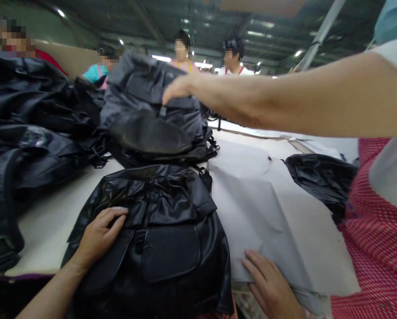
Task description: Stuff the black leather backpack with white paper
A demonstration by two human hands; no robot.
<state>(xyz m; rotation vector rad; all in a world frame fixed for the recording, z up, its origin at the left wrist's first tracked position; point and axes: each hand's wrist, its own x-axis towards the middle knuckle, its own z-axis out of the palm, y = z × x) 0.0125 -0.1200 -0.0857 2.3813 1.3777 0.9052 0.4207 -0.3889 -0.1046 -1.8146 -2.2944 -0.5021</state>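
A black, shiny backpack (171, 252) lies in front of me with its flapped pockets facing up. My left hand (100, 235) rests on its left side near a pocket flap, fingers stretched out and thumb apart. To the right of the bag, my right hand (273, 283) lies on a stack of pale paper sheets (251, 208), its fingers extended over the edge. Neither hand grips anything. Beyond my bag, a co-worker's hand (178, 88) reaches in from the right to another black backpack (148, 102), which is blurred.
More black bags (35, 102) pile up at the left, one with a strap (7, 190) hanging toward me. A person in a red checked apron (377, 248) stands close at the right, beside a black bag (317, 177). Other people are across the table (48, 226).
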